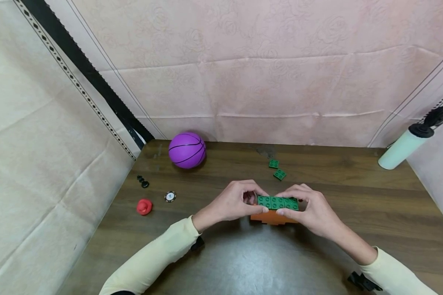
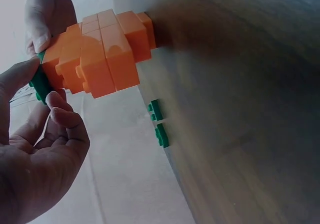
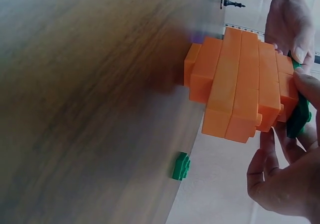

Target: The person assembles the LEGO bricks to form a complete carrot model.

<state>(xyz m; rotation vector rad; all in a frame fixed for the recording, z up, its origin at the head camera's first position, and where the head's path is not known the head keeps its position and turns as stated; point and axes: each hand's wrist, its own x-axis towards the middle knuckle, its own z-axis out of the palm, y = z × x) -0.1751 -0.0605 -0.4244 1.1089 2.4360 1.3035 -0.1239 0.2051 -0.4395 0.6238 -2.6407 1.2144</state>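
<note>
A build of stacked orange toy bricks stands on the wooden table, stepped and widest at mid-height in the left wrist view. Along its top runs a row of green studded bricks. My left hand pinches the left end of this green row between thumb and fingers. At the other end my right hand grips it the same way, thumb on the near side. Some fingertips are hidden behind the bricks. Two loose green bricks, one farther back and one nearer, lie beyond the hands.
Near the back edge sits a purple ball. To the left lie a black chess piece, a black-and-white poker chip and a small round red object. A mint cylinder with a black top stands at the back right.
</note>
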